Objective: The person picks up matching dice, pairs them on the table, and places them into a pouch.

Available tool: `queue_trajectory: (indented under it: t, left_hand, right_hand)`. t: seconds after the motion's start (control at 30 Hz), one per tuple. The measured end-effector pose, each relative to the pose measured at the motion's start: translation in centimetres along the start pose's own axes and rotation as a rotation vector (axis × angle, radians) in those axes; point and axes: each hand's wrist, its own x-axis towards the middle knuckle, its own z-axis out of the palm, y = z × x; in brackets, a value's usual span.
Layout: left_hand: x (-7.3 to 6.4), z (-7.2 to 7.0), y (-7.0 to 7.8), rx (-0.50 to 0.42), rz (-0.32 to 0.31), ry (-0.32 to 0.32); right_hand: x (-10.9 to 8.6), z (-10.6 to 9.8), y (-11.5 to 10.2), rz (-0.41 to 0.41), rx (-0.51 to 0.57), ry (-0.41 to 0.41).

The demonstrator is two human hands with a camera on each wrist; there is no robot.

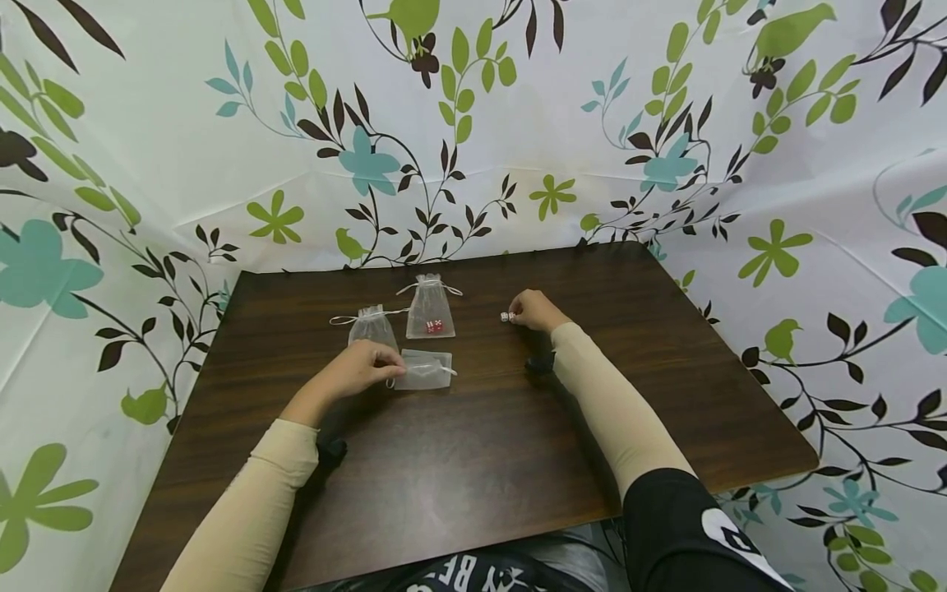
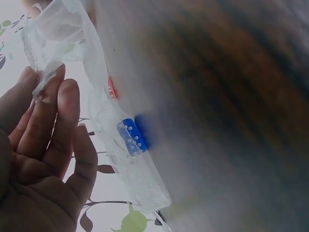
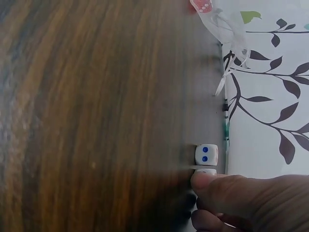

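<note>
My left hand [image 1: 353,368] pinches the edge of a flat white organza drawstring bag [image 1: 427,378] between thumb and fingertips. Just beyond that hand lies another organza bag [image 1: 371,327], partly covered by it; a blue die [image 2: 130,137] shows through mesh in the left wrist view. Farther back, a third organza bag [image 1: 418,306] holds red dice [image 1: 435,326]. On the right of the table, my right hand [image 1: 540,312] pinches a white die [image 3: 207,171]. Close beside it sits a second white die [image 3: 206,154] with two blue pips facing the camera.
The dark wooden table [image 1: 459,460] ends at a patterned cloth [image 1: 473,197] hung behind and at the sides. White drawstrings [image 1: 355,319] stick out from the bags across the table top.
</note>
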Motion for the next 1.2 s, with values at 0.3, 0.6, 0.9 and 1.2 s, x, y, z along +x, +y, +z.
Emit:
queue_trajectory:
  t: [0.3, 0.6, 0.9, 1.2]
  left_hand:
    - [0.03, 0.04, 0.13, -0.005, 0.017, 0.0]
    - [0.18, 0.14, 0.04, -0.003, 0.025, 0.002]
    - [0.21, 0.18, -0.02, 0.004, 0.023, -0.007]
    - [0.18, 0.15, 0.16, 0.002, 0.027, -0.004]
  right_hand:
    - [0.14, 0.27, 0.1, -0.007, 0.011, -0.002]
    - [0.3, 0.5, 0.12, -0.017, 0.018, 0.019]
    - [0.3, 0.54, 0.23, -0.012, 0.022, 0.01]
    - [-0.03, 0.18, 0.4, 0.0, 0.053, -0.003]
